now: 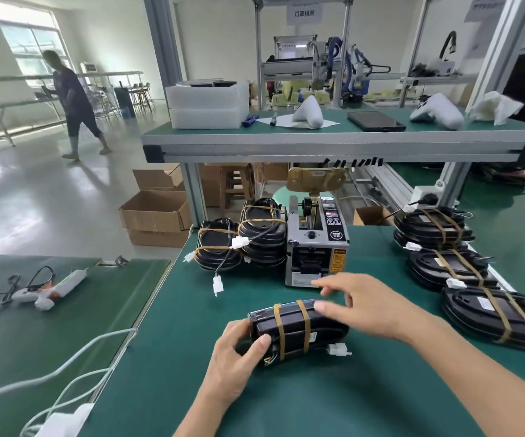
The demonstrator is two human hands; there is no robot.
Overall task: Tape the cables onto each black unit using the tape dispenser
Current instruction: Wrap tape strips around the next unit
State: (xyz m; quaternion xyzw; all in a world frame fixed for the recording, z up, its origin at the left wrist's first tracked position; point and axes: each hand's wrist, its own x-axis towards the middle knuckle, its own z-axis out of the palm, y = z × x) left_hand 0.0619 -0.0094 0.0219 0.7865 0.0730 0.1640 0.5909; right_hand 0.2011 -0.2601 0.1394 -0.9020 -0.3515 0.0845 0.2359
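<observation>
At 6 o'clock on the green mat (365, 405), the left hand (234, 370) grips the near end of a black unit (295, 329) bound by 2 brown tape bands. The right hand (366, 305), fingers extended, touches its top edge. Tape dispenser (316, 244) stands at 12 o'clock. Untaped units (243, 239) sit at 11 o'clock; taped units (453, 266) at 2 o'clock.

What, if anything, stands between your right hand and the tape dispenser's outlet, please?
Nothing visible: the right hand hovers just before the tape dispenser, bare green mat between them; the held black unit lies nearer, under the fingers.
</observation>
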